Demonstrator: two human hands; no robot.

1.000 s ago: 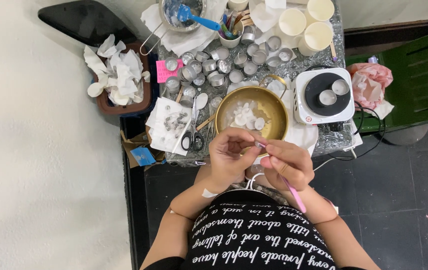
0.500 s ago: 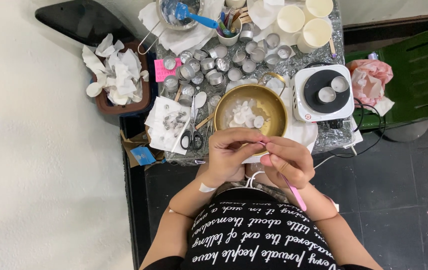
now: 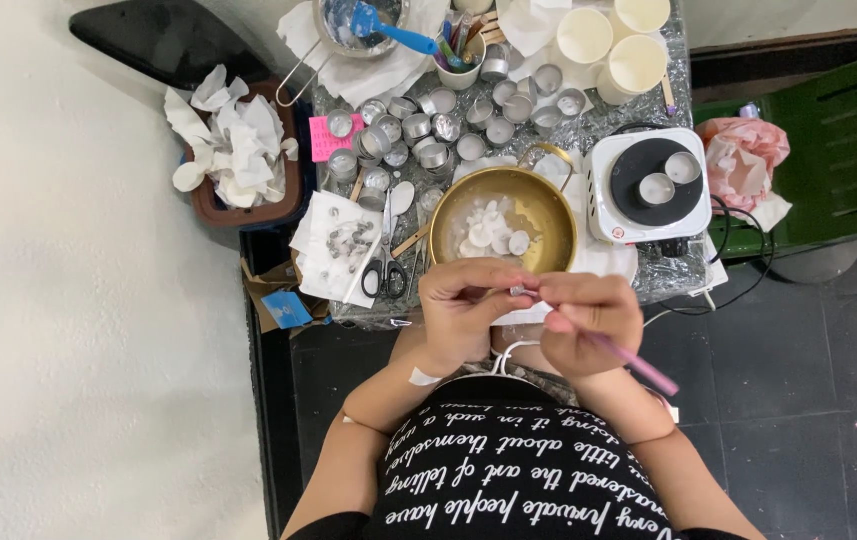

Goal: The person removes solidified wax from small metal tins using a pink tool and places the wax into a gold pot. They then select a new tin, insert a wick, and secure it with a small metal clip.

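Item: small metal piece (image 3: 517,290). I am pinching it in my left hand (image 3: 466,305), steady as before; my right hand (image 3: 588,318), gripping a pink stick (image 3: 638,364), is still working it above the brass bowl (image 3: 548,215).

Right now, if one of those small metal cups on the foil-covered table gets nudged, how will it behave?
The small metal cups look thin-walled and empty, so probably very light and quick to skid on the foil-covered table. They stand crowded rim to rim, so one nudge likely shifts its neighbours. Thin walls may dent if pinched.
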